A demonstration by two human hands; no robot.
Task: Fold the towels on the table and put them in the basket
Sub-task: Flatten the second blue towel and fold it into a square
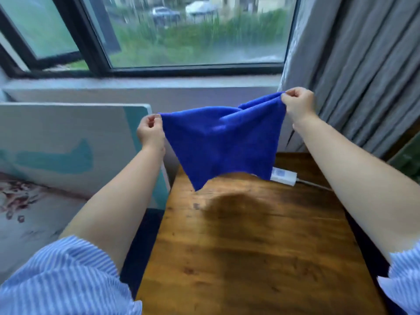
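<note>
1. Nearest you, your striped shirt sleeves point(56, 280) frame the bottom corners, and both bare forearms reach out over the wooden worktop point(250, 258).
2. The near part of the worktop carries nothing you need for the task. No basket shows anywhere in view, and no other towels either, so you will have to look for both.
3. Farther along, a white power adapter point(283, 176) with its cable lies on the far right of the worktop, partly behind the hanging cloth. Keep it in mind when you lay the cloth down.
4. The blue towel point(222, 142) hangs in the air above the far half of the worktop, stretched between your hands and touching nothing else. Its lower edge droops to a point on the left and casts a dark shadow on the wood.
5. Your left hand point(151, 131) has its fingers curled, pinching the towel's upper left corner. Your right hand point(297, 105), held a little higher, pinches the upper right corner, where the cloth is bunched.
6. By my reading, you are at the spreading-out step: the towel is opened and not yet folded. The next move calls for levelling the top edge, easing out the bunching at the right, then either lowering it flat onto the worktop or bringing the two corners together.
7. Beyond, to the left, leans a pale painted board point(68, 144). A window point(193, 35) and a grey curtain point(363, 76) close the view.
</note>
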